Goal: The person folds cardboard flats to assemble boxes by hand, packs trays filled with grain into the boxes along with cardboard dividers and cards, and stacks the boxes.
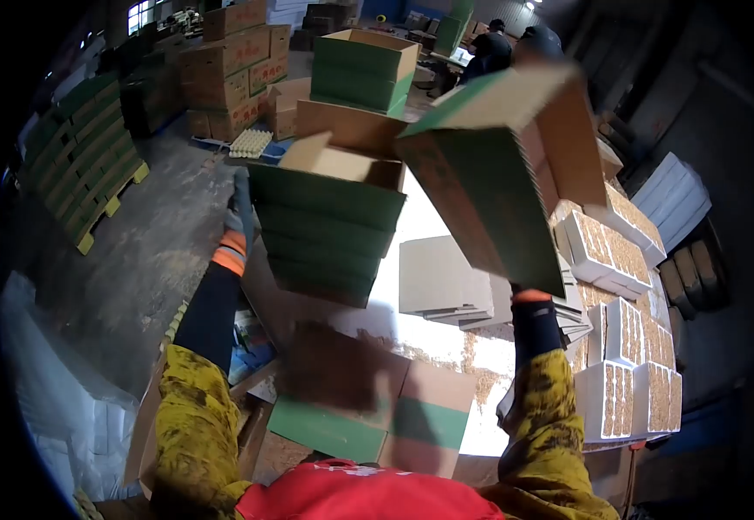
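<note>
Raised and tilted above the right part of the tabletop, open mouth and loose flap toward the right: a green-and-brown carton. Apparently borne by the right hand, largely hidden at the carton's lower edge; cannot tell how wide or tight in grasp. Lifted well up, likely to stay off the things below.

Close along the side of a stack of green cartons, the left hand, gloved, fingers stretched out rather than curled; cannot tell whether touching, perhaps placed there to steady. Nested one inside another, presumably to save room.

Below and between stack and raised carton, a pile of cardboard sheets, probably gathered for easy picking. Nearer the body, spread cardboard flaps. Farther right, white blocks with brown faces, grouped closely, seemingly within reach. Away to the left, a yellow pallet under stacked goods, perhaps for moving together; at the back, a person in a dark cap.
</note>
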`<control>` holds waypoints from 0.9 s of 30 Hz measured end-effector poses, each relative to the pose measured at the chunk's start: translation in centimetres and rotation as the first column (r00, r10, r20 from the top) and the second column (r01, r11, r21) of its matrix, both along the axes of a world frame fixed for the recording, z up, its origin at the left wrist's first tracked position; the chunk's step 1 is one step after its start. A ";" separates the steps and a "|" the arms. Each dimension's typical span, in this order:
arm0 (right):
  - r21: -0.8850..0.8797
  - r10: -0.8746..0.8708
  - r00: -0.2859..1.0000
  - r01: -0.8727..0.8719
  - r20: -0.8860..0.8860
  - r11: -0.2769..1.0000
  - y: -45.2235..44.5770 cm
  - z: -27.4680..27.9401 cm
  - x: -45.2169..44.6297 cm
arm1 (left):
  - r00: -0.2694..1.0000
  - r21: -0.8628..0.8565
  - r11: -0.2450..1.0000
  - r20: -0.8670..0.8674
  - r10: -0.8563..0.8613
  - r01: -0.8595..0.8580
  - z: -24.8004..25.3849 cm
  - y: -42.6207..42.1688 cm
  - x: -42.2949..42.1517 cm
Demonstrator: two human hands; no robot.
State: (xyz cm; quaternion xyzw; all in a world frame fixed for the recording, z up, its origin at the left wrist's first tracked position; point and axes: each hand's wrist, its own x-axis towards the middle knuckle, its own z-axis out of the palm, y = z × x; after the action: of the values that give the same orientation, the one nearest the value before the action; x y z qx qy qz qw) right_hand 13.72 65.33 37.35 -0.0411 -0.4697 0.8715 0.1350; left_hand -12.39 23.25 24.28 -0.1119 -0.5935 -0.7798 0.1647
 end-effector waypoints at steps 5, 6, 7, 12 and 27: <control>0.009 0.151 0.987 -0.151 -0.056 0.989 -2.1 0.6 -14.2 | 0.998 -0.143 0.988 0.032 0.056 -0.051 -1.9 0.2 -0.3; 0.014 0.207 0.976 -0.206 -0.062 0.978 -2.2 -0.3 -16.2 | 0.997 -0.166 0.984 0.011 0.074 -0.071 -1.9 0.8 0.4; 0.017 0.283 0.956 -0.283 -0.073 0.959 -2.5 -1.1 -17.8 | 0.995 -0.184 0.978 -0.011 0.097 -0.098 -2.1 1.2 0.9; 0.060 0.699 0.699 -0.700 -0.149 0.712 -0.4 -4.8 -21.1 | 0.986 -0.149 0.981 -0.122 0.110 -0.128 -0.1 4.9 2.7; 0.791 -0.511 0.606 -0.424 0.609 0.441 1.9 -29.6 24.5 | 0.971 -0.967 0.242 0.125 0.202 0.075 -12.6 6.6 35.0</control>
State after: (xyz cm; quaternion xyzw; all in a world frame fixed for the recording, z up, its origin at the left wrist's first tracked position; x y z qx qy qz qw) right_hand 38.19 67.27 7.70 -0.3583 -0.8588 0.3609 -0.0622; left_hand 22.59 29.88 11.72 -0.0764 -0.9651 -0.2494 0.0248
